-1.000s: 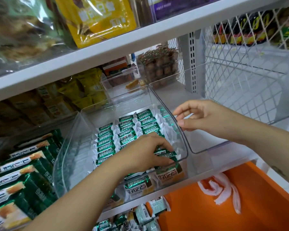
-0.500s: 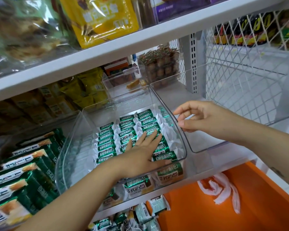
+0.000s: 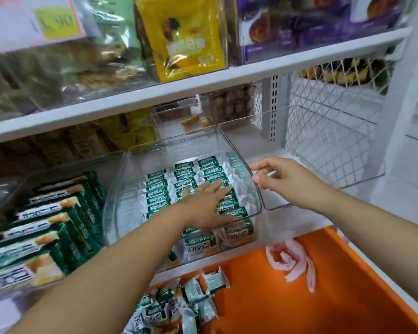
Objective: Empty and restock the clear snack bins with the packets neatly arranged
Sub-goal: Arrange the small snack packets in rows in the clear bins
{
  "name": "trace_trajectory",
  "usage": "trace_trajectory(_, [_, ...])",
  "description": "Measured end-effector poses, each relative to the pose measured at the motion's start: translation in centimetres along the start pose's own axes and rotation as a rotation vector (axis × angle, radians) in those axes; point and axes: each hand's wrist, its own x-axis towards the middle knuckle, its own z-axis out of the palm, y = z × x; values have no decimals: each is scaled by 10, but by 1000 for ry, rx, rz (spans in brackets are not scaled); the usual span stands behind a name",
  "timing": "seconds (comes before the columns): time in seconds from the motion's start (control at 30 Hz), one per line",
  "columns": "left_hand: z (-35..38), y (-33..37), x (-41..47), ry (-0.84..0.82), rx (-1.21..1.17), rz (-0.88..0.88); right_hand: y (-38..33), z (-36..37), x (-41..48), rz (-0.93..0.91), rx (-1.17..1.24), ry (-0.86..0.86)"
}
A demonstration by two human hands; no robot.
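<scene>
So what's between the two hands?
In the head view, a few green packets and the clear bin's right wall lie between the left hand and the right hand.

Clear plastic, shiny wrappers, white-painted shelving.
The snack bin [image 3: 121,201] is smooth, glossy transparent plastic. The packets [image 3: 158,186] in it are shiny green-and-white film, crinkled at the ends. The shelf [image 3: 227,80] looks matt white, the mesh panel [image 3: 323,141] is white-coated wire, and the crate [image 3: 348,297] is smooth orange plastic.

packets [image 3: 179,186] in bin [image 3: 256,201] (rows), crate [image 3: 348,297] below shelf [image 3: 297,227]
</scene>
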Motion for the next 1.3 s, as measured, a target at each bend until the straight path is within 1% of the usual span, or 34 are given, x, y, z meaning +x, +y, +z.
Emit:
trace_trajectory(0.07, [-1,1,-12,176,-136,17,-1,5,-12,-60,-173,96])
trace_trajectory(0.13, [-1,3,-42,400,-260,72,-12,9,-31,-159,-343,138])
trace_trajectory(0.2, [5,4,-83,576,-312,135,-26,17,-52,-238,-404,124])
trace_trajectory(0.27, [21,1,-128,648,-344,152,-37,31,-74,-262,-405,61])
trace_trajectory(0.33, [46,-9,-170,623,-350,126,-43,55,-98,-232,-383,-4])
trace_trajectory(0.4, [71,-22,-206,555,-359,61,-44,82,-121,-181,-357,-100])
trace_trajectory(0.5, [108,-48,-240,430,-395,-47,-40,128,-138,-94,-428,-322])
trace_trajectory(0.63, [157,-88,-254,144,-413,-233,-28,188,-129,-11,-523,-565])
trace_trajectory(0.67, [169,-99,-253,86,-447,-280,-22,202,-123,21,-535,-620])
trace_trajectory(0.73, [189,-121,-244,26,-498,-364,-4,231,-109,78,-509,-697])
trace_trajectory(0.8, [208,-143,-227,1,-516,-425,18,260,-94,117,-465,-729])
trace_trajectory(0.97, [256,-178,-178,-76,-489,-546,76,319,-56,159,-465,-811])
trace_trajectory(1.1, [286,-186,-158,-188,-558,-672,109,355,-28,116,-548,-801])
trace_trajectory(1.2, [296,-185,-151,-142,-627,-719,113,380,-11,85,-513,-841])
trace_trajectory(1.27, [301,-184,-145,-120,-658,-736,116,394,-8,115,-492,-924])
trace_trajectory(1.3, [305,-183,-142,-138,-659,-727,120,399,-7,132,-501,-957])
